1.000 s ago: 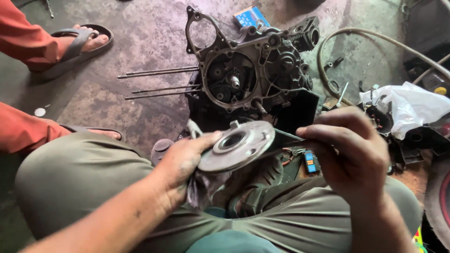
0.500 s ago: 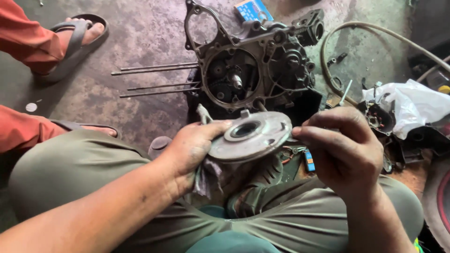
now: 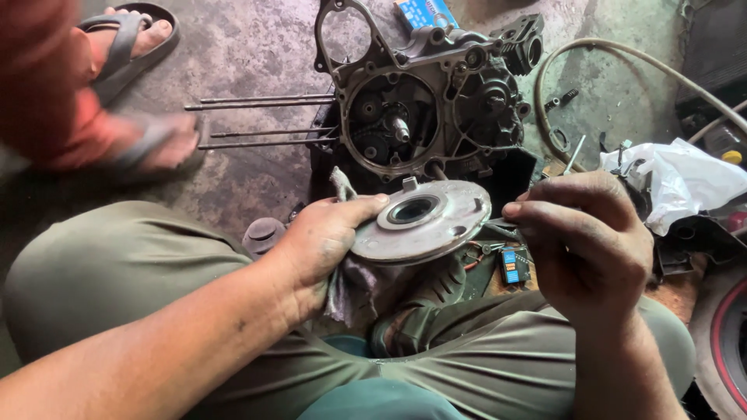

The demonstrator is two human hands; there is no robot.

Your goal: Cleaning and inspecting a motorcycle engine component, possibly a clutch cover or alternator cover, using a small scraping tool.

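Note:
My left hand (image 3: pixel 319 245) grips a round grey metal disc (image 3: pixel 424 222) with a central hub hole, together with a dirty grey rag (image 3: pixel 354 284) bunched under it. The disc is held flat above my knees. My right hand (image 3: pixel 587 241) has its fingers pinched closed at the disc's right rim; a thin dark part between the fingertips is too hidden to identify. Just beyond the disc sits a greasy engine crankcase (image 3: pixel 428 101) on the concrete floor, its open side facing up.
Several long thin metal rods (image 3: pixel 261 101) lie left of the crankcase. Another person's sandalled foot (image 3: pixel 156 148) and orange sleeve (image 3: pixel 54 85) are at the upper left. A beige hose (image 3: pixel 622 58), a white plastic bag (image 3: pixel 685 179) and a tyre (image 3: pixel 727 342) lie to the right.
The disc has stayed in my hands, shifting slightly. The other person's foot at the left has moved, now blurred, and their orange sleeve covers more of the upper left.

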